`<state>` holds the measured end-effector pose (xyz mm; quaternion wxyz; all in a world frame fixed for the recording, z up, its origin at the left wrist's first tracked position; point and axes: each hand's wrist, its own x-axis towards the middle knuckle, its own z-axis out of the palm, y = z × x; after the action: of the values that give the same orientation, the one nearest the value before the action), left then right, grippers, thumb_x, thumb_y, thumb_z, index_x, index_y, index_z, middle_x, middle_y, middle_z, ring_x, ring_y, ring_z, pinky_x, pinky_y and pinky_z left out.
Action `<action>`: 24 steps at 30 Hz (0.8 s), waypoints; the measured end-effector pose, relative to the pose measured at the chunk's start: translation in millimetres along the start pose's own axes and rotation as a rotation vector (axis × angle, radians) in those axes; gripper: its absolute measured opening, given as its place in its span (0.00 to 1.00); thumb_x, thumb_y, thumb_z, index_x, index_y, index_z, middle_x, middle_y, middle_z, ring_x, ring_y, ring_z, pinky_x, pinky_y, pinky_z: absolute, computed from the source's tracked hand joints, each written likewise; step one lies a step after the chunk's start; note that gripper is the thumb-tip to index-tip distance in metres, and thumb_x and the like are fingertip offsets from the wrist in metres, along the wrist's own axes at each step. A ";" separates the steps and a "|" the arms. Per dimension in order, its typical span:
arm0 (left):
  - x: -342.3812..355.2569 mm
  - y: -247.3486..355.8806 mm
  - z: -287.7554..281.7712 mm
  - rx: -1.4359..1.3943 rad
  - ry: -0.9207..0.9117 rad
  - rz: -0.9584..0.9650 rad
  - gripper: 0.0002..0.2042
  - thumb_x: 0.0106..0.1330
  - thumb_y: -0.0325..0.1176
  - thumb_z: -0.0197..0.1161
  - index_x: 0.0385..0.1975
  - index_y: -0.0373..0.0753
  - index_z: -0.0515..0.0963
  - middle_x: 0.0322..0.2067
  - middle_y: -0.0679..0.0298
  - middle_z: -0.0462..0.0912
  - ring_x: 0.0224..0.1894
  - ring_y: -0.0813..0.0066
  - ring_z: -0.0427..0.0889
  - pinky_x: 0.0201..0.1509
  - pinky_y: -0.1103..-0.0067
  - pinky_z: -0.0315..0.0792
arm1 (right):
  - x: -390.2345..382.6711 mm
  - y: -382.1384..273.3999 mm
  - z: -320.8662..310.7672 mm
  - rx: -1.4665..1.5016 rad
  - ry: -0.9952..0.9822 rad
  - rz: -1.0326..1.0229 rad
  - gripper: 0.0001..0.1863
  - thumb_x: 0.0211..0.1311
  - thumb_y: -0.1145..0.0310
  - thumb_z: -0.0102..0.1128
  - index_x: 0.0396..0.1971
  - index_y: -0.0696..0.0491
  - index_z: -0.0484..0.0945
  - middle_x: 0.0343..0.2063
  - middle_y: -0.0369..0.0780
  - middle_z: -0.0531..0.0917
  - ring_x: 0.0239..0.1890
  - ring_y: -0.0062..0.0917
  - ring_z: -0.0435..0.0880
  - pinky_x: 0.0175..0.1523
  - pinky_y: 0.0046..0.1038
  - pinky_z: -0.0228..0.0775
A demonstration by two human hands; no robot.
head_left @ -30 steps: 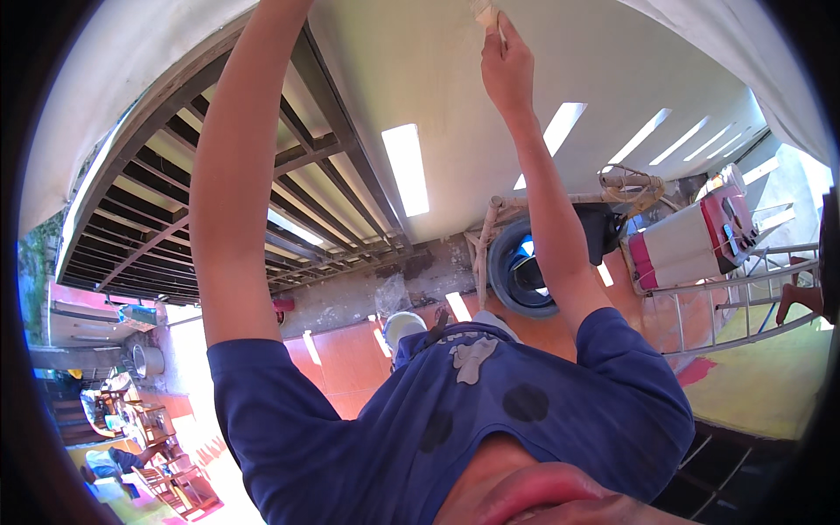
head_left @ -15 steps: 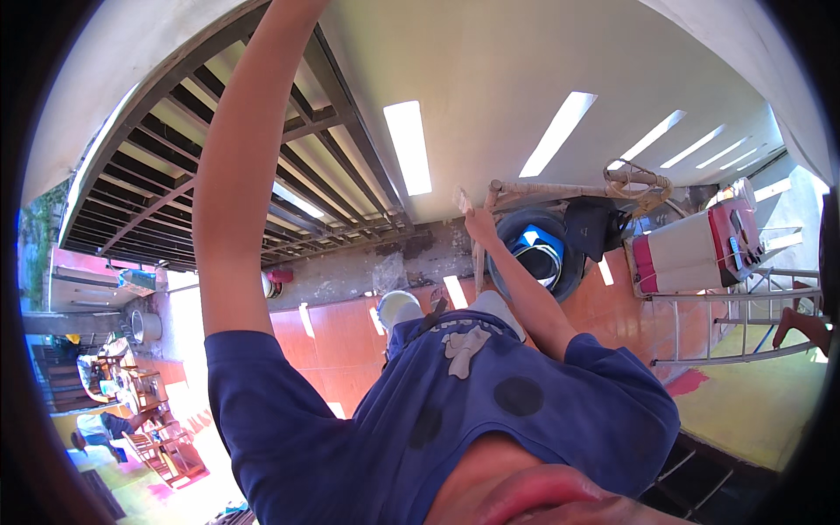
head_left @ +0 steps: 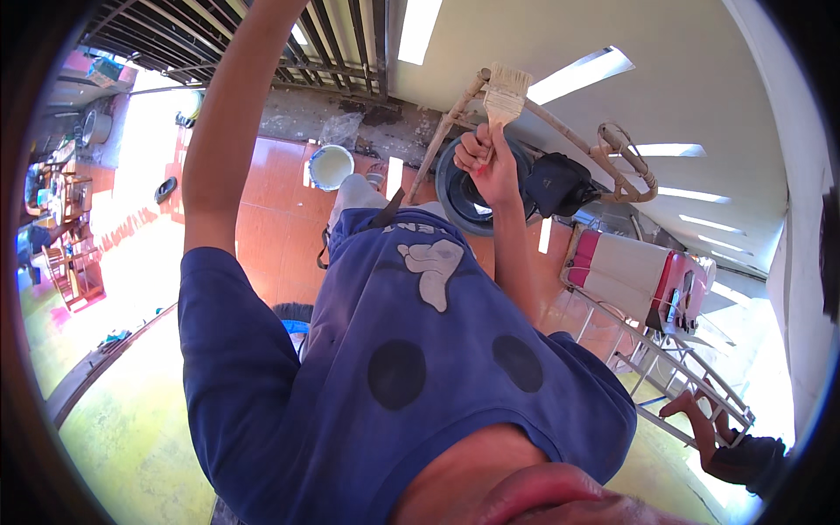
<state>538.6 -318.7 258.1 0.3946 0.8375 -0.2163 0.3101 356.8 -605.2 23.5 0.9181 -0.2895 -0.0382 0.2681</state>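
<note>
Bristles up, a flat paintbrush with pale paint on it stands in front of the wall, and my right hand is closed round its handle. That hand is over a dark round tub and close to a pole frame. My left arm stretches up past the top edge, so its hand is out of sight. On the floor near my feet, a white bucket holds pale liquid.
A metal grille is at the upper left. A black bag hangs by the tub. To the right are a pink-and-white bundle, a metal ladder and another person's legs. Wooden chairs stand far left.
The view has turned, and the grille now sits higher. My right hand has come round so the whole paintbrush shows. The left arm still reaches out of the top.
</note>
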 end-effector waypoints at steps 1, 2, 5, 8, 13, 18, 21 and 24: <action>-59.5 21.5 -11.6 -0.117 -0.264 -0.272 0.19 0.72 0.39 0.57 0.56 0.33 0.77 0.56 0.47 0.79 0.62 0.55 0.77 0.67 0.63 0.69 | -2.4 1.3 8.6 -0.071 -0.051 -0.005 0.21 0.83 0.52 0.34 0.27 0.45 0.62 0.25 0.29 0.62 0.28 0.17 0.63 0.38 0.23 0.57; -126.8 19.4 12.5 -0.356 -0.280 -0.369 0.21 0.73 0.46 0.60 0.59 0.40 0.76 0.60 0.56 0.74 0.56 0.66 0.79 0.62 0.70 0.69 | -7.6 4.7 16.4 -0.130 -0.029 -0.006 0.21 0.83 0.52 0.33 0.26 0.45 0.62 0.27 0.30 0.63 0.31 0.18 0.64 0.41 0.25 0.58; -296.4 73.7 61.9 -0.627 -0.655 -1.078 0.39 0.74 0.67 0.42 0.67 0.34 0.65 0.59 0.54 0.76 0.55 0.65 0.82 0.61 0.72 0.72 | -15.9 23.3 32.7 -0.107 -0.071 0.054 0.22 0.82 0.54 0.34 0.23 0.44 0.61 0.34 0.34 0.66 0.39 0.22 0.65 0.47 0.27 0.60; -388.4 111.0 77.3 -1.260 -0.488 -1.247 0.47 0.68 0.74 0.40 0.68 0.33 0.64 0.64 0.48 0.71 0.56 0.50 0.82 0.57 0.64 0.79 | -23.1 52.2 39.5 -0.027 -0.077 0.186 0.22 0.82 0.53 0.35 0.23 0.45 0.63 0.35 0.35 0.66 0.39 0.22 0.65 0.46 0.27 0.60; -415.0 125.7 48.6 -1.369 -0.302 -1.249 0.47 0.70 0.73 0.37 0.71 0.31 0.58 0.65 0.45 0.69 0.56 0.43 0.81 0.48 0.61 0.84 | -31.7 97.6 57.2 0.111 -0.136 0.369 0.21 0.82 0.53 0.34 0.26 0.46 0.62 0.37 0.35 0.68 0.39 0.22 0.67 0.47 0.28 0.64; -441.5 136.6 26.4 -1.086 -0.196 -1.292 0.38 0.75 0.66 0.35 0.63 0.34 0.66 0.58 0.53 0.74 0.56 0.56 0.81 0.43 0.67 0.86 | -37.3 132.8 88.9 0.063 0.037 0.388 0.21 0.81 0.54 0.35 0.25 0.46 0.64 0.34 0.35 0.64 0.37 0.23 0.63 0.44 0.28 0.62; -460.5 132.1 -1.5 -1.026 -0.110 -1.246 0.29 0.79 0.56 0.42 0.59 0.32 0.68 0.52 0.54 0.77 0.52 0.61 0.83 0.40 0.70 0.86 | -34.2 162.4 106.2 0.196 -0.023 0.364 0.21 0.81 0.53 0.36 0.25 0.46 0.64 0.34 0.35 0.65 0.39 0.24 0.64 0.43 0.29 0.63; -474.3 120.8 -36.4 -0.921 -0.039 -1.176 0.21 0.80 0.46 0.48 0.55 0.31 0.70 0.45 0.55 0.79 0.43 0.65 0.86 0.37 0.74 0.85 | -28.7 200.6 126.2 0.424 -0.066 0.358 0.20 0.81 0.52 0.35 0.27 0.45 0.65 0.35 0.35 0.67 0.40 0.26 0.67 0.41 0.29 0.63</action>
<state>113.8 -306.0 12.4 0.8022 0.5703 0.1526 -0.0889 209.5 -417.3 19.9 0.8945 -0.0841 0.0403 0.4372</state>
